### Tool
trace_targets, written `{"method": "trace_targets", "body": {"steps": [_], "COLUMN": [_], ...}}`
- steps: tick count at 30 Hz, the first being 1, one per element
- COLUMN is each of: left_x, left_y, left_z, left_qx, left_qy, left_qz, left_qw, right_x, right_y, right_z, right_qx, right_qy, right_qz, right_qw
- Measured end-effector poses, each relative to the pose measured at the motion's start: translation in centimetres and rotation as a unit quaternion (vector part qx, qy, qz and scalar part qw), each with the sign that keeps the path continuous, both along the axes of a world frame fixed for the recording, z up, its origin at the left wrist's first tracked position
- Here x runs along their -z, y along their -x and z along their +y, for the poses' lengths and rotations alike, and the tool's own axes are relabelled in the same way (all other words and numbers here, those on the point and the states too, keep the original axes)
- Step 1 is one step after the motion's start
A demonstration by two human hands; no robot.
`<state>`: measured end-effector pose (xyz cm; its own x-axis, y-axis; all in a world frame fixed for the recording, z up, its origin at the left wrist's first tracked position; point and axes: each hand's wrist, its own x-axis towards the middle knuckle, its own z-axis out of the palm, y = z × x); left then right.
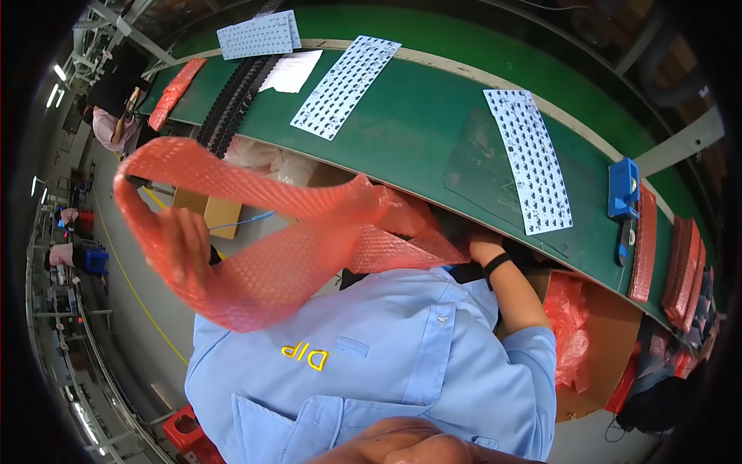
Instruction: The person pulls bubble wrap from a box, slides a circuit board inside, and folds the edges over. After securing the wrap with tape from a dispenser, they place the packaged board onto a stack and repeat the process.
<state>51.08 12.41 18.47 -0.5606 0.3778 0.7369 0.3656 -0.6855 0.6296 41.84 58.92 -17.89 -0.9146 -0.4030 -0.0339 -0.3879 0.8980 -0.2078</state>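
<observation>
A long piece of red bubble wrap [270, 290] stretches in front of my chest, its left end spread into a wide loop like the mouth of a bag. My left hand [184, 246] is at that loop, fingers curled on the film and partly seen through it. On the right the wrap narrows toward my right hand [485, 247], which is by the table's front edge under a black wristband [496, 264]. The fingers of that hand are hidden. White circuit boards with rows of black marks lie on the green table: one board [345, 87] at the middle, another [532, 161] at the right.
More boards [256, 37] sit at the far left beside a white paper [292, 71] and a black track [241, 97]. A blue holder [623, 189] and red bubble-wrapped packs [643, 246] line the right end. Below stands a cardboard box [607, 340] with red wrap.
</observation>
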Motion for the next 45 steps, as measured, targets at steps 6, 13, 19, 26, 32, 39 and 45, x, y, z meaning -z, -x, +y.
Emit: {"method": "trace_targets", "body": {"steps": [6,13,19,26,32,39,45], "left_x": [-2.3,-2.4,2.0,4.1,6.7,2.6,2.6], "left_y": [3.2,2.1,4.7,6.1,13.2,17.5,18.1], "left_z": [1.1,8.0,8.8,9.0,21.8,26.6,25.6], "left_qx": [0.179,0.242,0.146,0.03,-0.007,0.406,0.409], "left_qy": [0.199,0.346,0.362,0.36,0.582,0.173,0.117], "left_qz": [0.01,-0.005,-0.064,-0.12,0.208,-0.267,-0.277], "left_qw": [0.963,0.906,0.918,0.925,0.786,0.857,0.862], "right_x": [-15.6,-21.3,-22.3,-36.2,-43.2,-38.4,-30.6], "right_y": [-1.5,-0.2,1.9,6.7,4.4,-3.9,-4.9], "right_z": [-5.9,-11.4,-6.4,1.3,1.6,-1.5,-2.4], "right_qx": [-0.181,-0.167,-0.23,-0.03,-0.252,-0.373,-0.337], "right_qy": [0.067,0.401,0.118,0.672,0.504,0.341,0.329], "right_qz": [-0.265,-0.016,-0.21,0.092,0.442,0.275,0.256], "right_qw": [0.945,0.901,0.943,0.734,0.698,0.818,0.844]}}
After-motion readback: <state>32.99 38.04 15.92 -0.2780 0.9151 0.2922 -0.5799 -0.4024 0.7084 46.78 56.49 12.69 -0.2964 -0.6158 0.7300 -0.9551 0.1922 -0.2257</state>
